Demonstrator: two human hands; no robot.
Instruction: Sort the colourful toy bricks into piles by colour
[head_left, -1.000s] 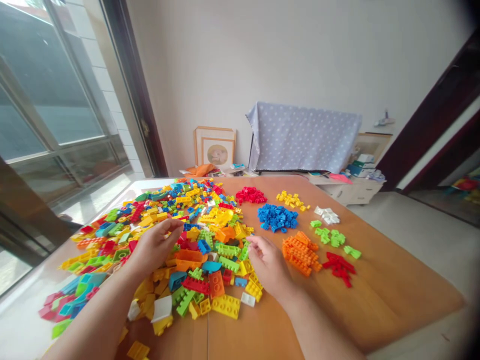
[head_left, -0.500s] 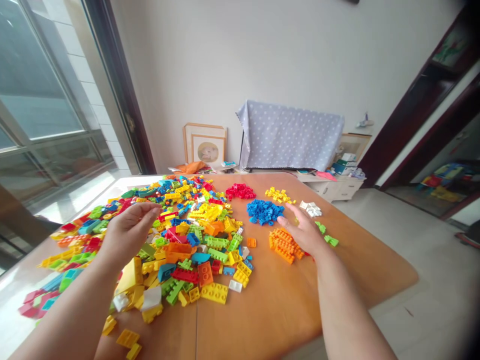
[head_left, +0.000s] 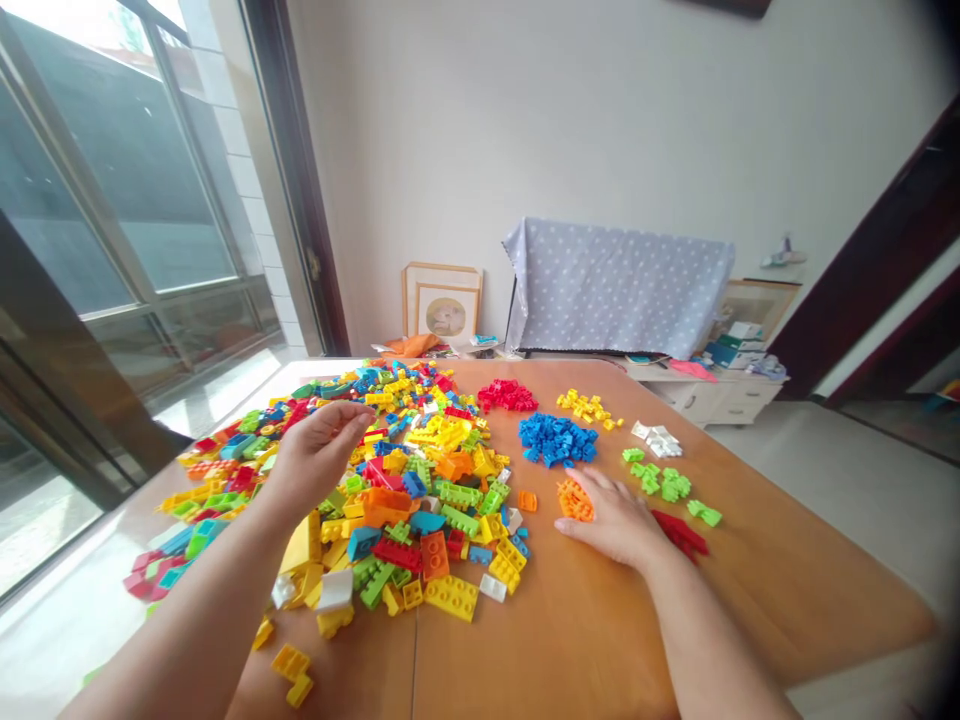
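Note:
My left hand (head_left: 321,450) hovers over the mixed heap of toy building bricks (head_left: 450,466), thumb and fingertips pressed together. Whatever is between them, if anything, is too small or hidden to make out. On the right, my right hand (head_left: 613,515) lies palm down with fingers spread, covering most of a group of orange bricks (head_left: 574,500). Just beyond its fingertips is a pile of small blue bricks (head_left: 556,440). Dark red bricks (head_left: 679,534) lie beside the right wrist, and light green bricks (head_left: 666,482) are a little farther back.
Red bricks (head_left: 508,395), yellow bricks (head_left: 589,408) and white bricks (head_left: 657,440) form separate groups toward the back of the wooden table (head_left: 555,640). A few loose yellow bricks (head_left: 292,672) lie near the front. Behind stands a cabinet (head_left: 739,400) beside a dotted cloth (head_left: 615,285).
The view has swung left, so the scene sits farther right. My right hand has come down over the orange bricks with its fingers spread. The left hand keeps its pinch above the heap.

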